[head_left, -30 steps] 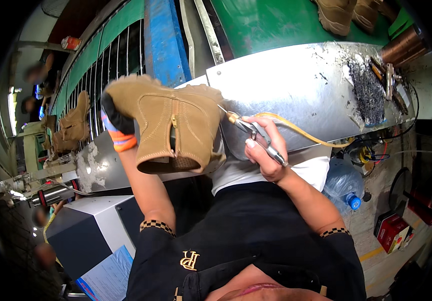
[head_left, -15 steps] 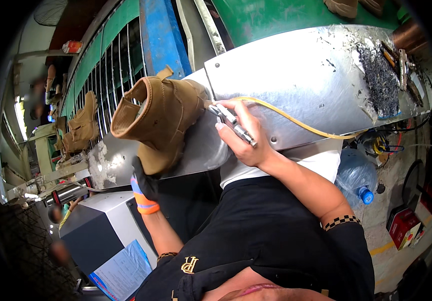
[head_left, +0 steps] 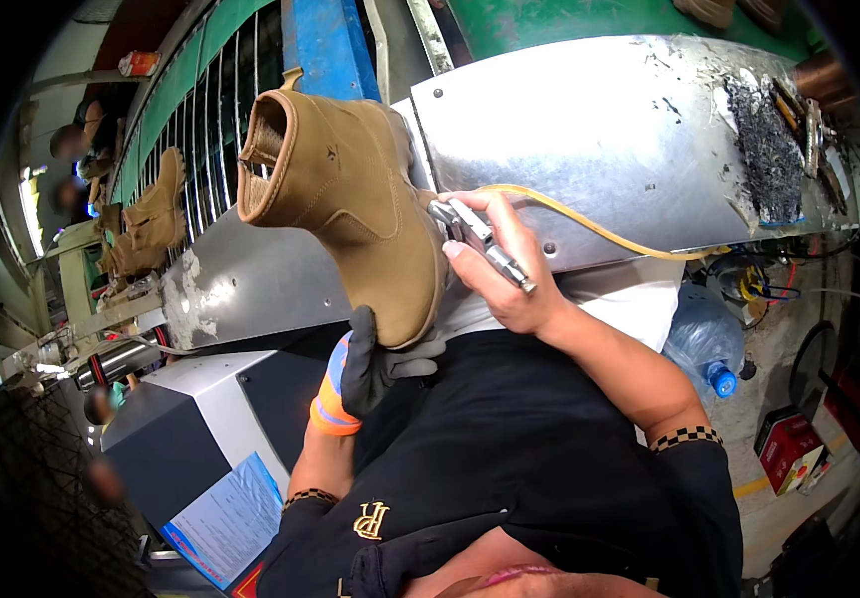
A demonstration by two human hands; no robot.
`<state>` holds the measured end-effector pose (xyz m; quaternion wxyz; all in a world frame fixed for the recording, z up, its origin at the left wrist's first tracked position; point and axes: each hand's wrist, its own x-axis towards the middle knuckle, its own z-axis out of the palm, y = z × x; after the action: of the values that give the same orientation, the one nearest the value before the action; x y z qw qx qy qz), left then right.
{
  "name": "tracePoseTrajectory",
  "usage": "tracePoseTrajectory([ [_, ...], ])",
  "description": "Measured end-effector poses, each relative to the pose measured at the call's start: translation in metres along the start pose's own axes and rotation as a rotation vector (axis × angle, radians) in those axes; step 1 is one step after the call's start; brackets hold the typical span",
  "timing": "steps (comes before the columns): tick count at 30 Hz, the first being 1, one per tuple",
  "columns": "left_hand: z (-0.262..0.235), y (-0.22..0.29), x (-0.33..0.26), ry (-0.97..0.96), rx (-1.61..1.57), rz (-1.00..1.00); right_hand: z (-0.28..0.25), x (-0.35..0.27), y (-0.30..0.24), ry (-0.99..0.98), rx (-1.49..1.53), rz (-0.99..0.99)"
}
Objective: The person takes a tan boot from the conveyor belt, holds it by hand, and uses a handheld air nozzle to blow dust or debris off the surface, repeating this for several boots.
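A tan ankle boot is tilted over the metal bench, its opening to the left and its toe toward me. My left hand, in a grey glove with an orange cuff, grips the boot around the toe. My bare right hand is closed around a small silver metal tool. The tool's front end lies against or very close to the sole edge; the exact contact cannot be made out. A yellow hose runs from beside my right fingers across the bench.
The silver bench carries dark residue and small tools at its right end. More tan boots stand by a wire rack at left. A grey machine with a paper sheet is lower left; a plastic water bottle is at right.
The boot has turned and risen, showing its side and toe more. My left hand has moved right and now wraps the toe. The tool stays beside the sole.
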<state>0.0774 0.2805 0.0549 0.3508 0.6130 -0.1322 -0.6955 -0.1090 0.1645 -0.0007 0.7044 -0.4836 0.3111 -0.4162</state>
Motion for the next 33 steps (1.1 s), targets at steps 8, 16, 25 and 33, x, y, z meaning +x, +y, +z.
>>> tracePoseTrajectory([
  [8,0.009,-0.003,0.011,-0.191,-0.235,-0.068,-0.030,-0.049,-0.015,-0.098,0.001,0.247],
  [16,0.030,-0.008,0.032,-0.419,-0.258,-0.165,-0.048,-0.076,-0.051,-0.082,-0.141,0.290],
  [25,0.075,-0.007,0.061,-0.596,-0.345,-0.195,-0.061,-0.068,-0.102,0.047,-0.294,0.435],
  [33,0.109,0.009,0.088,-0.768,-0.289,-0.073,-0.052,-0.082,-0.079,0.250,-0.344,0.203],
])
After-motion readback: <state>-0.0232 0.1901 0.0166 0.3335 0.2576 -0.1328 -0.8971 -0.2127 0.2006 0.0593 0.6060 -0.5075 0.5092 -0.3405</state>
